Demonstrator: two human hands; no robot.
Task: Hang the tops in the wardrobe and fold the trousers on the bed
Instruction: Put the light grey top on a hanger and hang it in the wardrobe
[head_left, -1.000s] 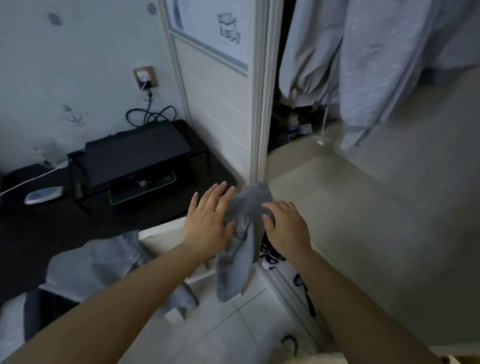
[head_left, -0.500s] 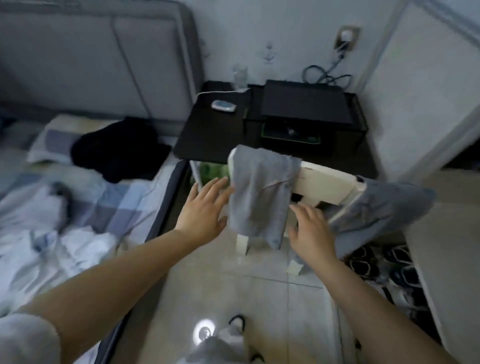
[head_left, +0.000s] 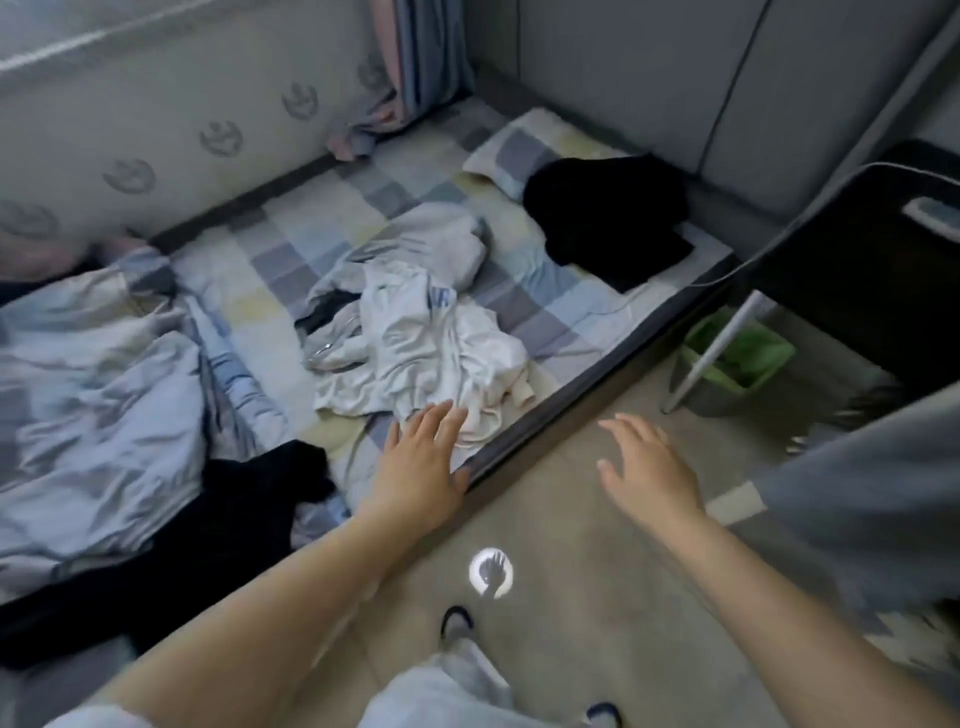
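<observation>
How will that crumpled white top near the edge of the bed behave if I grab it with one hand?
The white top lies in soft creases, so it will probably go limp and dangle. It looks like thin fabric, likely light. It overlaps a grey garment, which might drag along. The left hand is nearest, fingers straight at its hem.

The white top (head_left: 415, 338) bears blue lettering (too crumpled to read).

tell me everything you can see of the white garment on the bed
The white garment lies crumpled in a heap on the checked sheet, near the bed's edge. It looks like soft, creased cotton, with blue lettering on one fold and a ribbed cuff toward the edge. A grey garment lies bunched behind it. The left hand's fingertips reach its near edge.
</observation>
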